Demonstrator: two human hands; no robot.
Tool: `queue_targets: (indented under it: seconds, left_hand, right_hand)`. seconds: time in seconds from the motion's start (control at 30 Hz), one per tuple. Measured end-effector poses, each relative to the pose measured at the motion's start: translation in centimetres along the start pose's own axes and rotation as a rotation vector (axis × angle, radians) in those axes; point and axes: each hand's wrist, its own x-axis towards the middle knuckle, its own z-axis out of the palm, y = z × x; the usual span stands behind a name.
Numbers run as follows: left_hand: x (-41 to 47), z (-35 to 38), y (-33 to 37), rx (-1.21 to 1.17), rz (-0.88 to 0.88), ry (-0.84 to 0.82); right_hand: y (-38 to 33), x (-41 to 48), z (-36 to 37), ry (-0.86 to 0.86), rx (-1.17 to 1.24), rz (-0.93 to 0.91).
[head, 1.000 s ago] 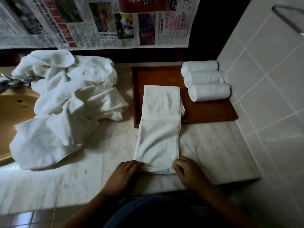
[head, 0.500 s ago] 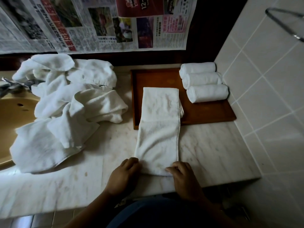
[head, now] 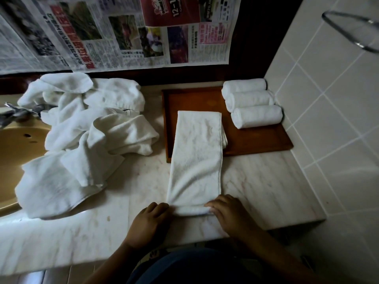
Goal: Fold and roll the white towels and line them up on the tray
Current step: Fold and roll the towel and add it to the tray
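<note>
A white towel (head: 196, 156), folded into a long strip, lies on the marble counter with its far end over the wooden tray (head: 256, 140). Its near end is turned up into a small roll. My left hand (head: 150, 220) grips the roll's left end and my right hand (head: 229, 214) grips its right end, fingers curled over it. Three rolled white towels (head: 252, 103) lie side by side at the tray's far right.
A heap of loose white towels (head: 82, 136) covers the counter's left part, beside a tan sink (head: 14, 152) with a tap. Newspaper sheets (head: 127, 31) hang on the back wall. A tiled wall (head: 332, 119) borders the right; the counter's front edge runs under my wrists.
The near end of the strip, flat a second ago, is now turned over into a small roll. Both hands have moved slightly forward with it.
</note>
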Motion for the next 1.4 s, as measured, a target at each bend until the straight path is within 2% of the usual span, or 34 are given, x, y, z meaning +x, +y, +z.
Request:
queue_targets:
  seconds: [0.1,0.23,0.33,0.43,0.53,0.73,0.83,0.9,1.0,1.07,1.13,1.2,1.27,1.33,1.4]
  left_hand:
    - [0.5,-0.3,0.7,-0.177,-0.227,-0.015]
    - [2.2,-0.8,1.0,-0.334,-0.473,-0.009]
    - [3.0,-0.9,1.4,-0.395,-0.589,-0.014]
    - [3.0,-0.9,1.6,-0.421,-0.676,0.009]
    - [2.4,-0.4,1.6,-0.358,-0.613,0.077]
    - [0.2,0.2,1.0,-0.053,-0.220,-0.003]
    - [0.0,0.1,1.1,-0.042,-0.163,-0.032]
    - [0.8,-0.3,1.7,-0.152,-0.284,-0.013]
    - [2.7,-0.7,2.4,-0.282,-0.578,-0.033]
    - [3.8,-0.9,2.4,-0.364,-0.735,-0.065]
    - [4.5,-1.0,2.1,-0.435,-0.811,-0.046]
    - [4.6,-0.9,1.9,-0.444,-0.790,-0.013]
    - [4.1,-0.5,2.0,-0.386,-0.659,0.044]
    - [3.1,0.2,2.1,-0.286,-0.462,0.107]
    - [1.7,1.2,1.9,-0.122,-0.260,0.127]
  right_hand:
    - [-0.3,1.0,-0.8,-0.050,0.114,0.112]
    - [-0.8,1.7,-0.7,0.052,0.176,0.294]
    - [-0.9,1.4,0.1,0.185,0.106,0.235]
    - [-1.1,0.1,0.8,0.235,-0.025,0.033]
    - [-0.8,-1.7,1.3,0.236,-0.090,-0.083]
    - [-0.8,-2.3,0.8,0.140,-0.157,-0.067]
    - [-0.7,-2.1,-0.1,0.076,-0.092,-0.001]
    - [-0.5,-1.5,-0.5,0.029,-0.046,0.059]
    - [-0.9,-0.4,-0.6,-0.014,0.021,0.186]
    - [-1.2,0.4,-0.7,-0.014,0.073,0.312]
    - [-1.5,0.8,-0.7,0.024,0.168,0.469]
    - [-1.8,0.9,-0.4,0.069,0.231,0.573]
    - [-2.1,0.8,0.0,0.173,0.185,0.543]
    - [-1.8,0.2,0.6,0.304,0.047,0.378]
    - [-1.6,-0.6,0.8,0.346,-0.097,0.134]
